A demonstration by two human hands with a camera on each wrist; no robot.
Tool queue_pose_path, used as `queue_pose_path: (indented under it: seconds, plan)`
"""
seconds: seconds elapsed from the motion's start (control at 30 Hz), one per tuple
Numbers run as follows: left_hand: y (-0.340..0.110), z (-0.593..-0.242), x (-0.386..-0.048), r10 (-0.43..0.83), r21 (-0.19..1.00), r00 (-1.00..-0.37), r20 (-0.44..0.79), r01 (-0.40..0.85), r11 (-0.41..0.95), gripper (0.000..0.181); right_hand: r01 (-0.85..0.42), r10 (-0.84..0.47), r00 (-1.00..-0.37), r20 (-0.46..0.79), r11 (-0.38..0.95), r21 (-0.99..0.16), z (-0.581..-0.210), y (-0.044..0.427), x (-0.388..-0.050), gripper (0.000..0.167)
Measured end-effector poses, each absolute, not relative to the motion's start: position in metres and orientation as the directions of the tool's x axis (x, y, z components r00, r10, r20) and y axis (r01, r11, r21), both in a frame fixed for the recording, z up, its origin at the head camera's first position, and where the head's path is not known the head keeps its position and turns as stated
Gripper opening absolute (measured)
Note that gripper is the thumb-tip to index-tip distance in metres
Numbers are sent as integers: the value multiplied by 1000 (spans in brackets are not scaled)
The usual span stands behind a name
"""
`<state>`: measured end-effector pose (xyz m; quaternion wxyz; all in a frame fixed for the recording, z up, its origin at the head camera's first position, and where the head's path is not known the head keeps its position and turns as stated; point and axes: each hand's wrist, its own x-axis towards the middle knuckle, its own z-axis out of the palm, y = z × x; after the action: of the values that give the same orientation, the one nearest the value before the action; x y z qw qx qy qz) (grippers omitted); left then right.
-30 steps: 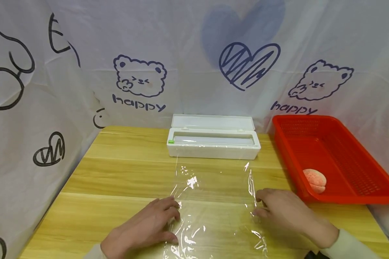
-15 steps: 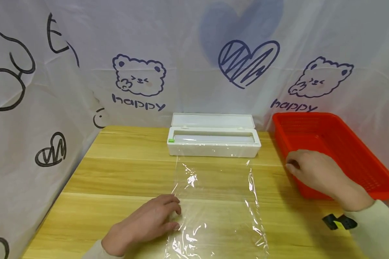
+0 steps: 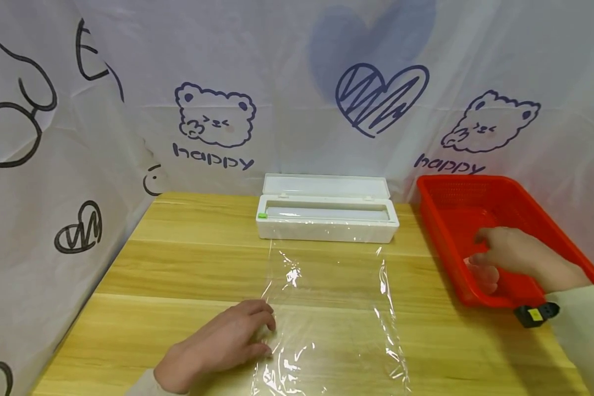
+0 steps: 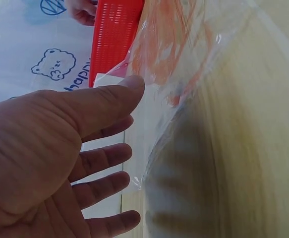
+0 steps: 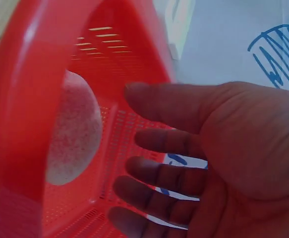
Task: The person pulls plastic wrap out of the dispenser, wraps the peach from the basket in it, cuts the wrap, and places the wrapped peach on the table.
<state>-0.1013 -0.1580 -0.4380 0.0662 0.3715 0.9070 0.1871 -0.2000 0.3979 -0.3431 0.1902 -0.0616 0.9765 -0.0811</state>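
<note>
A sheet of clear cling film (image 3: 326, 308) stretches over the table from a white film dispenser box (image 3: 326, 231) whose lid stands raised. My left hand (image 3: 223, 341) is beside the film's left edge, fingers loosely bent; in the left wrist view its thumb lies by the film edge (image 4: 169, 99). Whether it touches the film I cannot tell. My right hand (image 3: 524, 256) is over the red basket (image 3: 428, 236), fingers apart with nothing between them. Near its fingertips lies a rounded pink-and-white speckled piece (image 5: 75, 131) in the basket, partly hidden by the rim in the right wrist view.
A wooden table (image 3: 168, 258) carries everything. Behind it and on the left hangs a white cloth (image 3: 287, 121) printed with bears and hearts. The basket's raised walls surround the speckled piece.
My right hand has left the film's right edge and moved right, over the basket. My left hand has stayed at the film's left edge; the film and box look unmoved.
</note>
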Motion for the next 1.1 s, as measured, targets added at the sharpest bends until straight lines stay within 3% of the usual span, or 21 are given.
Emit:
queue_pose_path:
  seconds: [0.13, 0.37, 0.83, 0.93, 1.1]
  plan:
    - [-158, -440, -102, 693, 386, -721, 11, 643, 662, 30, -29, -140, -868, -476, 972, -232, -349, 397, -198, 70]
    - [-156, -441, -105, 698, 409, -716, 16, 642, 649, 35, -33, -163, -845, -508, 966, -255, -360, 399, -200, 57]
    - [-153, -446, -106, 723, 415, -691, 15, 662, 624, 39, -1, -178, -838, -516, 946, -323, -375, 402, -197, 60]
    - [-154, -448, -107, 726, 420, -688, 17, 663, 619, 37, -40, -174, -864, -472, 959, -281, -376, 403, -196, 62]
    - [-154, -449, -108, 727, 422, -687, 19, 664, 617, 36, -91, -135, -950, -283, 982, -163, -370, 406, -196, 75]
